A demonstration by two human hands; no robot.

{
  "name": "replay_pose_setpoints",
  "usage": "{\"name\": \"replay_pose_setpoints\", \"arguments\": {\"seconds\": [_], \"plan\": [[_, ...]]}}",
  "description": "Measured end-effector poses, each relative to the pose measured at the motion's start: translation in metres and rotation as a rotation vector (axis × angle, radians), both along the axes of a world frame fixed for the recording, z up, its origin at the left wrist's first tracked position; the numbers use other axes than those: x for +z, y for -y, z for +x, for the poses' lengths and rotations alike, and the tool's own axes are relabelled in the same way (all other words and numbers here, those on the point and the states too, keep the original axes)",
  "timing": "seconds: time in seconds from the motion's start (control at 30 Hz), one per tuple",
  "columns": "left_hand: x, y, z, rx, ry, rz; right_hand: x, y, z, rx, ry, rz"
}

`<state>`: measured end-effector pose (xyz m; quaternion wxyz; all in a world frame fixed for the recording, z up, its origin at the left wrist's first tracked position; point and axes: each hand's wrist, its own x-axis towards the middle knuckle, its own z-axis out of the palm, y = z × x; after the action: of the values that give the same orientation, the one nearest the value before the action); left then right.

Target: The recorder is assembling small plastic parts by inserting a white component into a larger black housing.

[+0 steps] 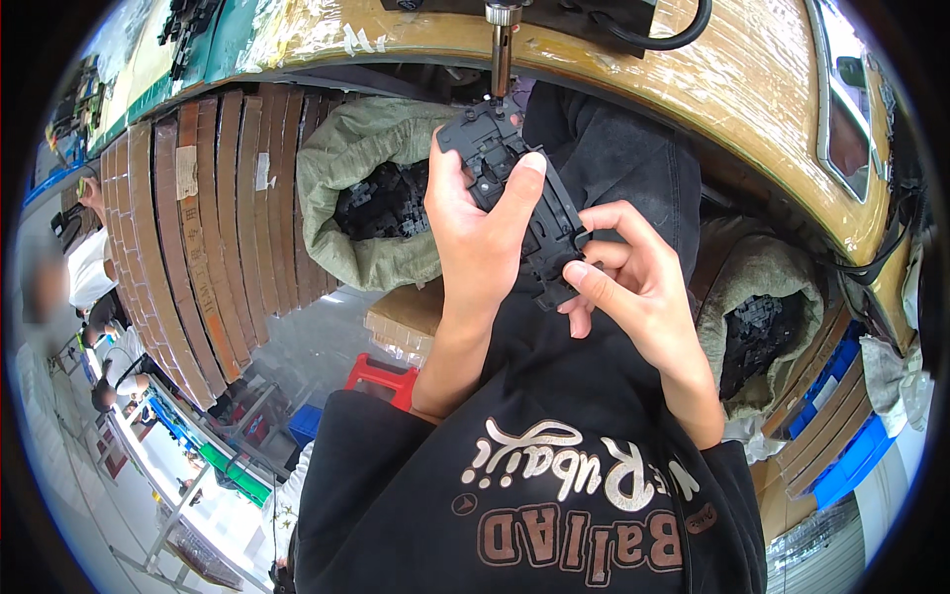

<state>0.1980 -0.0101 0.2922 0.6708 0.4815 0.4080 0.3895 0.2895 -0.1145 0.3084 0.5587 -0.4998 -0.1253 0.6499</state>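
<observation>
While the black part [550, 218] sits at the metal rod [501, 64], left grip [480, 233] clamps its body, right grip [638, 277] pinches its near end; likely light, stiff; hold by long edges

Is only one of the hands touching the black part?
No, the left hand grips the black part along its side, while the right hand touches its lower end with thumb and fingers.

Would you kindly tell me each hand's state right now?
Left hand: closed, holding a black plastic part.
Right hand: partly curled at that part's edge; whether it grips cannot be told.
</observation>
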Motion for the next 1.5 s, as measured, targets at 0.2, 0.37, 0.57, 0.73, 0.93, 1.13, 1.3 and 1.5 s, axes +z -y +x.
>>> {"name": "replay_pose_setpoints", "arguments": {"seconds": [0.2, 0.37, 0.57, 0.73, 0.93, 1.13, 1.3, 1.5], "plan": [[-0.01, 0.014, 0.005, -0.097, -0.063, 0.023, -0.011, 0.018, 0.01, 0.018, 0.122, -0.008], [-0.029, 0.032, 0.0, -0.563, -0.289, 0.031, -0.041, 0.07, 0.034, -0.023, 0.485, -0.13], [-0.059, 0.035, -0.004, -0.607, -0.492, -0.07, -0.099, 0.2, 0.059, -0.879, 0.827, -0.118], [-0.081, 0.023, -0.007, -0.557, -0.598, -0.053, -0.171, 0.312, 0.093, -1.276, 0.771, -0.578], [-0.113, -0.012, -0.047, -0.509, -0.636, 0.001, -0.226, 0.405, 0.091, -1.274, 0.638, -1.081], [-0.154, -0.039, -0.099, -0.371, -0.673, -0.005, -0.173, 0.358, 0.127, -1.545, 0.995, -0.648], [-0.193, -0.061, -0.138, -0.265, -0.814, 0.016, -0.018, 0.198, 0.158, -1.212, 1.3, -0.111], [-0.25, -0.08, -0.17, -0.139, -0.908, 0.274, 0.06, 0.075, 0.208, -0.663, 1.628, 0.096]]}}
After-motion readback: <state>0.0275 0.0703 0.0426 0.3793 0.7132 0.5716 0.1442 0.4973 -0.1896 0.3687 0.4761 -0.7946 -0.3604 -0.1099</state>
